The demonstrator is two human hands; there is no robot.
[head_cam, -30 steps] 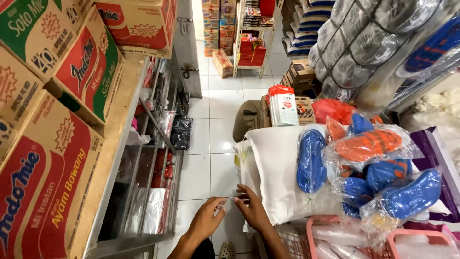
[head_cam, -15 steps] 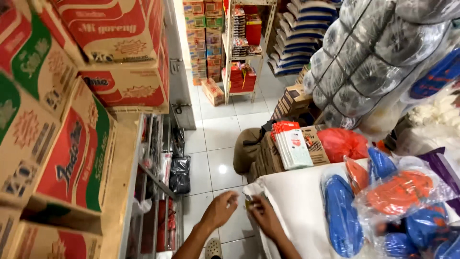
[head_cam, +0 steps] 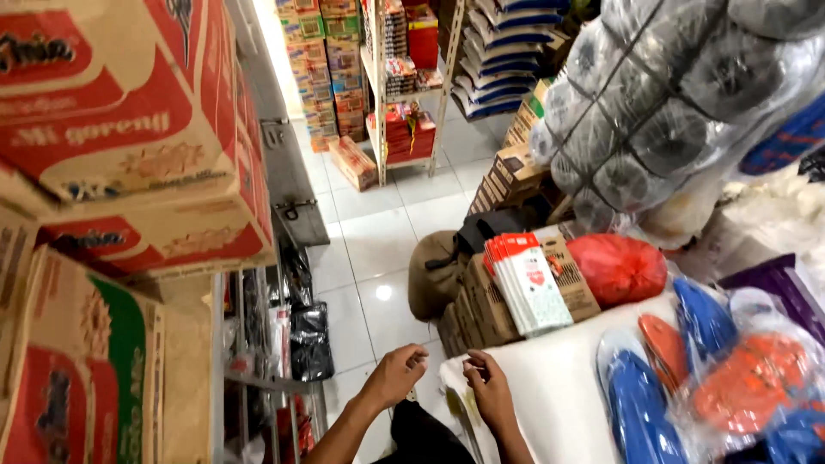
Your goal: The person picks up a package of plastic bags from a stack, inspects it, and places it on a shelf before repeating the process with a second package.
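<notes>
At the bottom centre of the head view, the fingers [head_cam: 416, 354] of the left hand [head_cam: 395, 376] are curling loosely inward, and whether they are pinching anything is too small to tell. Just to its 3 o'clock, the right hand [head_cam: 488, 388] is pressing its bent fingers [head_cam: 474, 365] against the top corner of the white sack [head_cam: 550, 395], apparently gripping a fold of the fabric there. The two hands are working near each other at that corner, so the handling of the sack's mouth is looking only begun; no tie or closure is showing yet.

Outward at 1 o'clock from the hands, a stack of red-and-white packets [head_cam: 526, 279] is leaning on brown cartons [head_cam: 481, 301], with a red plastic bag [head_cam: 617, 268] beside them. At 3 o'clock, bagged blue and orange sandals [head_cam: 687, 369] are lying on the sack. At 9 o'clock, big noodle cartons [head_cam: 129, 146] are crowding a metal shelf [head_cam: 258, 378]. White floor tiles [head_cam: 378, 241] are stretching away at 12 o'clock.
</notes>
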